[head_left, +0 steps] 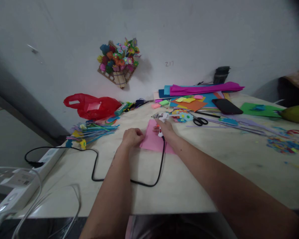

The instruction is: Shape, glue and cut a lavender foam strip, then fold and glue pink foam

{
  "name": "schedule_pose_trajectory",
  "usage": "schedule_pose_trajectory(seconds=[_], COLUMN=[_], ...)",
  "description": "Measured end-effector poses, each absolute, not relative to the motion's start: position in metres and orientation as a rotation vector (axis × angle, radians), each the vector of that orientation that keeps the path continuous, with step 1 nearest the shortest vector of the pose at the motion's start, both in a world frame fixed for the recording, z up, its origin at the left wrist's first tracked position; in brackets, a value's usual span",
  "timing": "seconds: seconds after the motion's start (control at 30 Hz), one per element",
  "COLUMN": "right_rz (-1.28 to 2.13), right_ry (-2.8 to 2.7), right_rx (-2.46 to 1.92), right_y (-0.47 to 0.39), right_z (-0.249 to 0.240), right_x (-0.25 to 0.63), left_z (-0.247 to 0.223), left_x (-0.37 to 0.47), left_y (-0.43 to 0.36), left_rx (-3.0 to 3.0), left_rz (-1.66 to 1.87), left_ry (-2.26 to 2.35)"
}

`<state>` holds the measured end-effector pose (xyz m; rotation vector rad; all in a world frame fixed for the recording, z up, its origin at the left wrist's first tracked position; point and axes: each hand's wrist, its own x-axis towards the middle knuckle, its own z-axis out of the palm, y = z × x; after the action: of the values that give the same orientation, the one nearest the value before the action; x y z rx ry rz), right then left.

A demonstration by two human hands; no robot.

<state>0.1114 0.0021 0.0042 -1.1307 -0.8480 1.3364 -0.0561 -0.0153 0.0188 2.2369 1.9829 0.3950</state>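
A pink sheet of paper lies on the table in front of me. My left hand is at its left edge, thumb and fingers pinched on it. My right hand is wrapped round a white glue gun above the sheet, its nozzle end pointing left. A black cord runs from the gun's handle under my left forearm to the power strip. Just beyond the gun are paper flower cutouts and black scissors. The glue gun's trigger is hidden by my fingers.
A red plastic bag and a bundle of paper-flower stems lie at left. Coloured sheets, a black phone and paper scraps are at right. A flower decoration hangs on the wall.
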Motion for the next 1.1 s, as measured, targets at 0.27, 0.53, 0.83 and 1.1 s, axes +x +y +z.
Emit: schedule_pose_trajectory(seconds=[0.27,0.53,0.83,1.1], right_rz=[1.339,1.327,1.336,1.328], right_ry=[-0.857,-0.863,-0.862,-0.858], right_rx=[-1.127,-1.142,-1.134,-1.132], right_y=[0.006,0.006,0.007,0.004], right_z=[0.001,0.000,-0.001,0.002], right_x=[0.113,0.113,0.112,0.112], left_z=[0.022,0.001,-0.004,-0.004], left_x=[-0.049,-0.052,-0.053,-0.055], left_y=[-0.020,-0.012,-0.007,-0.006], left_rx=[2.257,2.311,2.215,2.195], left_rz=[0.475,0.434,0.252,0.227], left_ry=[2.118,2.104,2.081,2.108])
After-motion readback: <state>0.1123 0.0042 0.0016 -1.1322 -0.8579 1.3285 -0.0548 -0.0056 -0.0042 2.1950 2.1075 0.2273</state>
